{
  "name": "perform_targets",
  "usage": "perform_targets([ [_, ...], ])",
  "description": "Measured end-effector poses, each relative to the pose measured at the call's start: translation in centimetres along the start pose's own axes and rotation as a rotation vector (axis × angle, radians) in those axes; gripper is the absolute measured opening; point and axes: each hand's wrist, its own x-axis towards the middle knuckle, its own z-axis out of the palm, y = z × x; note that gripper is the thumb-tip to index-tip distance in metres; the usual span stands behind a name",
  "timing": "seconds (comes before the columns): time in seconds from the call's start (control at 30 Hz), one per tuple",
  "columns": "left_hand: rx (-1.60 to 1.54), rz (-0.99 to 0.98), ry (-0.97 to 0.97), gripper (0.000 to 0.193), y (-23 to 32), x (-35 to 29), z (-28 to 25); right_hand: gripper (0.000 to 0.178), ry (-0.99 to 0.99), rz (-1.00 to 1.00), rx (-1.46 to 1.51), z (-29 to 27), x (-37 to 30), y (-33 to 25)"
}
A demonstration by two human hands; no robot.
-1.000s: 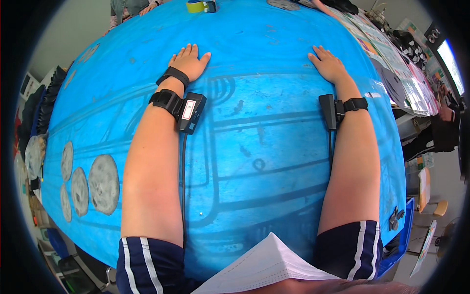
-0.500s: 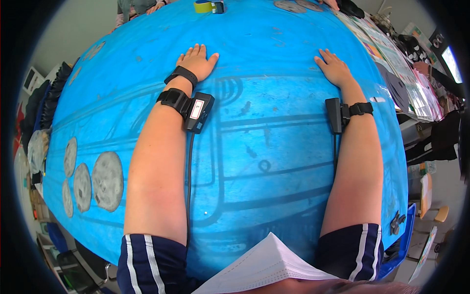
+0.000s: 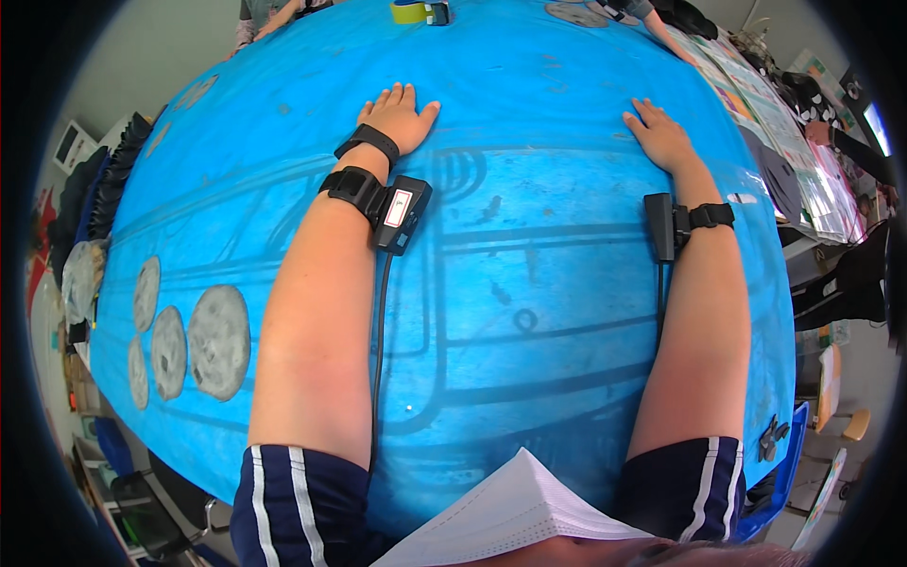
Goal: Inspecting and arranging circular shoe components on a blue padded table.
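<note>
Both my arms reach forward over a table under a shiny blue plastic sheet [image 3: 529, 283], through which dark painted lines show. My left hand [image 3: 400, 119] lies flat on the sheet with the thumb stretched out to the right. On the right, my right hand [image 3: 660, 137] rests palm down, fingers spread. Neither holds anything. A black device [image 3: 402, 217] with a cable is strapped to my left forearm, below a black wristband [image 3: 367, 142]. Another black device [image 3: 665, 229] is strapped at my right wrist.
Several grey rounded cutouts [image 3: 218, 342] lie at the left. A yellow-green tape roll [image 3: 409, 11] stands at the far edge. Other people's hands [image 3: 283, 13] show at the far left and right. Papers [image 3: 756, 123] cover the right-hand table; a blue bin [image 3: 784, 472] stands at lower right.
The whole view has shifted slightly, so my arms and the table appear a little farther right. Both hands stay flat on the sheet. A co-worker's arm at the far right has come further into view.
</note>
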Motion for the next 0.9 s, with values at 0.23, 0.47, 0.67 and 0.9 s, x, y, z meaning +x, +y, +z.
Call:
perform_targets([
  [0.23, -0.019, -0.013, -0.033, 0.073, 0.13, -0.09, -0.28, 0.064, 0.021, -0.040, 0.036, 0.02, 0.06, 0.31],
  [0.47, -0.054, -0.028, -0.047, 0.073, 0.18, -0.29, -0.26, 0.063, 0.010, 0.000, 0.001, -0.08, -0.14, 0.00],
  [0.67, -0.065, -0.031, -0.051, 0.072, 0.22, -0.36, -0.34, 0.064, -0.011, 0.026, 0.011, -0.23, -0.36, -0.14],
  [0.9, -0.074, -0.039, -0.061, 0.072, 0.32, -0.57, -0.60, 0.064, 0.011, -0.022, 0.033, 0.09, 0.06, 0.22],
])
